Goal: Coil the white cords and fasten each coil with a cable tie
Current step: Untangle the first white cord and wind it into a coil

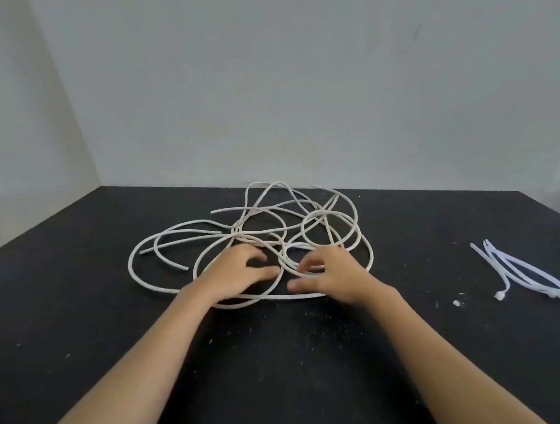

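At the middle of the black table [80, 289] the white cords [247, 237] lie in one loose tangle, their loops crossing over each other and several cut ends poking out on the left and at the back. None of it is coiled and none is tied, so I judge the task to be at its very start. Both arms reach forward so that the hands meet over the near edge of the heap, which looks like the sensible place to begin: the strands are thickest there, and a free run has to be found and teased out before anything can be wound.

The left hand [239, 273] sits on top of the strands with its fingers bent down into them and the thumb stretched out to the right. Whether a strand is pinched under those fingers I cannot tell. The right hand [331, 274] is looser, its fingers spread and lightly curved, the tips touching the cords without any plain grip on one.

Well apart on the right, a small bunch of white cable ties [525, 272] lies flat on the table, heads toward the near edge. They seem parked there to stay out of the tangle yet within the right arm's reach.

No box, tray or bin shows anywhere: cords and ties alike rest bare on the tabletop, among scattered white specks [456, 303], with a plain grey wall [296, 79] behind
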Motion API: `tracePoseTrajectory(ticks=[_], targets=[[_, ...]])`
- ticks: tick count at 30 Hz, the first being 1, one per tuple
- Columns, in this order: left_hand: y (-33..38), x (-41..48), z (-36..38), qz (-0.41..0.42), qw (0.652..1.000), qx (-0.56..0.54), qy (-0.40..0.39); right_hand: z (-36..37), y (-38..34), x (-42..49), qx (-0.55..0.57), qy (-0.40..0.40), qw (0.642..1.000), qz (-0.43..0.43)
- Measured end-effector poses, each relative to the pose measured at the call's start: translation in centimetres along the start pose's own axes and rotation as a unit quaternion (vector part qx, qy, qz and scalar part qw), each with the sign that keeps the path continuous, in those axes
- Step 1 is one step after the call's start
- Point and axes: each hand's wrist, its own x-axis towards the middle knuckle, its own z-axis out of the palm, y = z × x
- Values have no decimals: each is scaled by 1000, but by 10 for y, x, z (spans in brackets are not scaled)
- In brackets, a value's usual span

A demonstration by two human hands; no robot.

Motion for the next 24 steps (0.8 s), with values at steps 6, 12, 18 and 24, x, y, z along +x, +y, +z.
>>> tracePoseTrajectory(ticks=[6, 12, 18, 24], targets=[[-18, -14, -4, 30, 994, -3, -102, 8, 7, -6, 7, -50, 999, 7], [-18, -6, 4, -5, 990, -102, 98, 13, -2, 14, -56, 36, 998, -23], [-29, -17, -8, -53, 978, 52, 196, 27, -11, 24, -199, 291, 926, -133], [-56, -30, -30, -88, 966, 23, 242, 1, -11, 20, -108, 312, 941, 73]])
